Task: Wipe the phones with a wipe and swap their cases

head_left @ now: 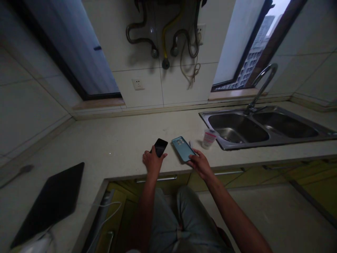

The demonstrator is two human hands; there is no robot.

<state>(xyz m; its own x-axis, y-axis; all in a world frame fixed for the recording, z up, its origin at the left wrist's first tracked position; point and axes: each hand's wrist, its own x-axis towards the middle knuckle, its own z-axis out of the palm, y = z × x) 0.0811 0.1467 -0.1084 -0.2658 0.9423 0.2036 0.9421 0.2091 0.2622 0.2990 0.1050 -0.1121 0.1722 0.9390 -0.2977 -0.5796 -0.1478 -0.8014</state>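
Kitchen: stone countertop [105,140], steel double sink [263,144] at right, gooseneck faucet [263,84] behind it. Black board [48,203] lower left. Plastic cup [209,138] near sink rim. Left hand [154,162] curled, gripping black smartphone [159,147] by lower end. Right hand [200,163] part open, fingertips pinching lower corner of teal-cased smartphone [183,148], just beside first phone.

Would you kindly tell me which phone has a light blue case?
The phone at the right hand has the light blue case; the black phone in the left hand does not.
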